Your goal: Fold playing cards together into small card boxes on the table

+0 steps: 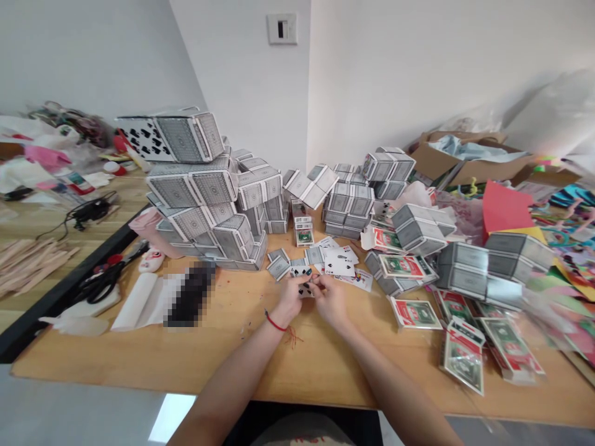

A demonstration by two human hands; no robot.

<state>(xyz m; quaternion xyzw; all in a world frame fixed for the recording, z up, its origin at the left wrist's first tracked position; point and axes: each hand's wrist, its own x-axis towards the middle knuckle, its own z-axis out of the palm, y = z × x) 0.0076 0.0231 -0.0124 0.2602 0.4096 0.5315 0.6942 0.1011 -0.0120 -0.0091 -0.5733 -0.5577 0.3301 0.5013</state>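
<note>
Left hand (292,300) and right hand (331,300) pinched a playing card (305,290) above a wooden table (139,365).

Both hands were gripping the card between their fingertips, close together at the table's middle. A loose spade card (339,265) lay just beyond them, with stacks of gray card boxes (195,189) behind. A red string (275,323) circled the left wrist.
</note>
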